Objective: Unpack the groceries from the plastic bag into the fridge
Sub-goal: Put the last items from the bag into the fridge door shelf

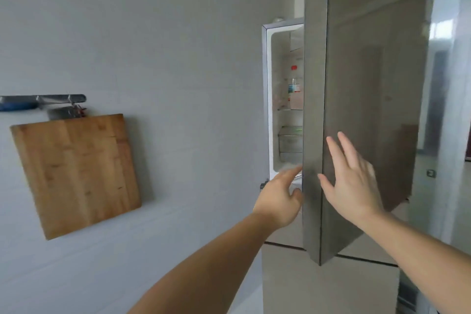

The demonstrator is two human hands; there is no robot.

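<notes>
The fridge's glossy grey upper door (369, 89) stands partly ajar, leaving a narrow gap on its left. Through the gap I see the white fridge interior (285, 120) with shelves, a bottle (294, 88) with a label and a red-capped item. My left hand (279, 197) reaches into the gap at the door's edge, fingers hidden behind the edge. My right hand (353, 177) lies flat against the door's front, fingers spread and straight. No plastic bag or groceries are in view outside the fridge.
A wooden cutting board (76, 173) hangs on the grey wall at left, under a metal rail (43, 99) with a blue-handled tool. The fridge's lower door (331, 285) is closed beneath. A window reflects in the glossy surface at right.
</notes>
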